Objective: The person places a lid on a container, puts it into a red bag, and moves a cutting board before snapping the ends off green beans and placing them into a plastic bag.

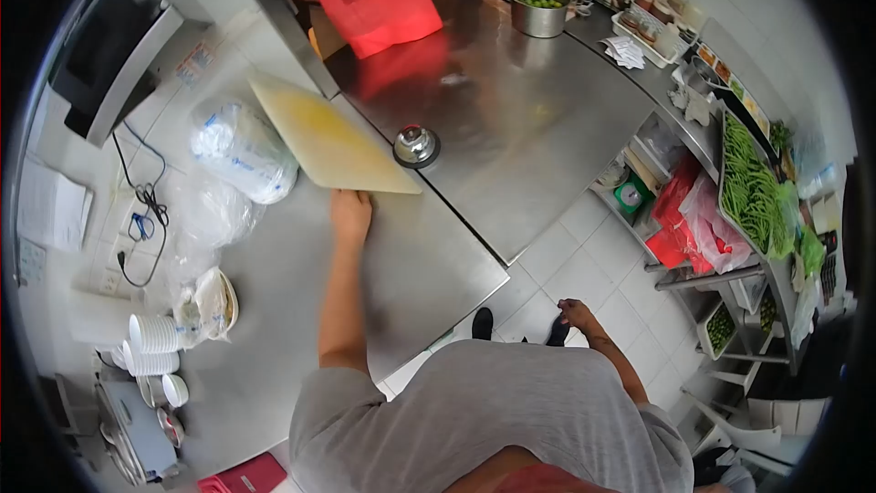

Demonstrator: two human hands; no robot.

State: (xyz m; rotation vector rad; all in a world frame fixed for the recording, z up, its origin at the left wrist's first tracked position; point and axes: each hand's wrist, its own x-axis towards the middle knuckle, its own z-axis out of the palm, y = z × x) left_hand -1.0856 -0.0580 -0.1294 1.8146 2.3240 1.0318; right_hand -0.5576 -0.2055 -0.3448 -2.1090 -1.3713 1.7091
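My left hand is closed on the near edge of a yellowish-white cutting board, which stands tilted on the steel counter. A shiny round call bell with a dark base sits just right of the board. To the board's left are a large clear plastic bag of white packs and some crumpled clear plastic. My right hand hangs low at my side above the tiled floor, its fingers curled with nothing visible in them.
Across the counter, another person's hands hold a red plastic bag. A steel pot of green limes stands at the back. Green beans fill a tray at right. White bowls are stacked at left. A counter corner juts near me.
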